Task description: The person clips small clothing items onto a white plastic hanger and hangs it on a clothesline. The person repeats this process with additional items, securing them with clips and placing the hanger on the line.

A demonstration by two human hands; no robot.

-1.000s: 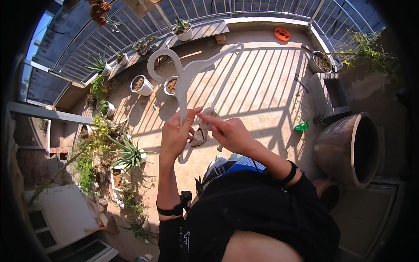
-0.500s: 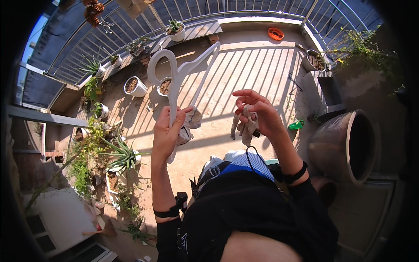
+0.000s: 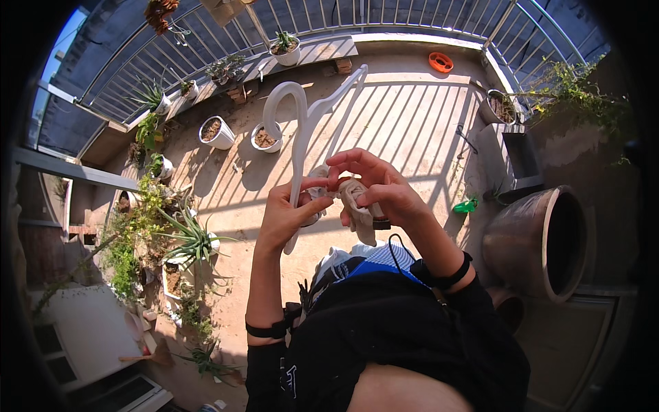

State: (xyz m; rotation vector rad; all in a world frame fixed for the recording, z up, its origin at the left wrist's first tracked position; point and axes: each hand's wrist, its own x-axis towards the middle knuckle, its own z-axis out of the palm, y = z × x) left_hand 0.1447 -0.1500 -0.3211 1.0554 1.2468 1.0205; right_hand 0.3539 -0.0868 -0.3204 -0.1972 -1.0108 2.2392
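Now left hand grips white hanger; right hand pinches beige cloth.

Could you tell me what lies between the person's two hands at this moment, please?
In the head view, a small beige cloth bunches between the left hand and right hand, beside the white hanger the left hand grips.

Pale cloth partly hidden behind right hand.

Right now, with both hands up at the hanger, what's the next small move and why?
Probably draw the beige cloth over the white hanger: the left hand grips the hanger's neck, the right hand pinches the cloth beside it, and most of the cloth hangs bunched below.
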